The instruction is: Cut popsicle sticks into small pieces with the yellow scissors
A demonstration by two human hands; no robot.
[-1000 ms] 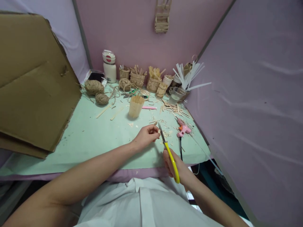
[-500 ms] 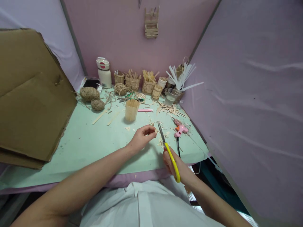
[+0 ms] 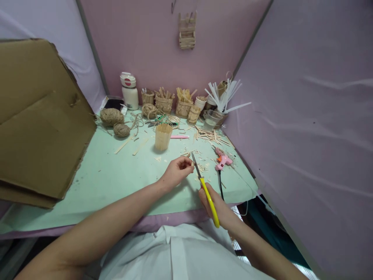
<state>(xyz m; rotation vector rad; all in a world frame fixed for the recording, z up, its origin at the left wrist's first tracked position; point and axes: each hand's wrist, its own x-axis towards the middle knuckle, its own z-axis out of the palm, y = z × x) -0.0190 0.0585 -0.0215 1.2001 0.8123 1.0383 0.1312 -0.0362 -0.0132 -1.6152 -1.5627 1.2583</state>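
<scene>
My left hand [image 3: 178, 171] pinches a small pale piece of wood [image 3: 192, 164] between thumb and fingers, above the table's middle. My right hand [image 3: 212, 196] is wrapped round the yellow handles of a pair of scissors [image 3: 208, 198]. The scissor blades point up and away, their tips close beside the left fingertips; whether they touch the wood piece I cannot tell. Pale wood shavings [image 3: 203, 167] lie under and around the blades. Beyond the left hand stands a cup made of upright wooden sticks [image 3: 163, 137].
A pink glue gun [image 3: 223, 160] with its cord lies to the right. Twine balls [image 3: 111, 116], stick-filled baskets [image 3: 164, 104], a white bottle [image 3: 129, 93] and white glue sticks [image 3: 224, 97] line the back. Cardboard [image 3: 43, 124] stands at left. A pink pen [image 3: 180, 137] and loose sticks [image 3: 212, 136] lie behind the hands.
The scissors have shifted slightly left, bringing their blade tips nearer to the left fingertips. The left hand keeps its pinch, with little movement. The camera view has dipped very slightly.
</scene>
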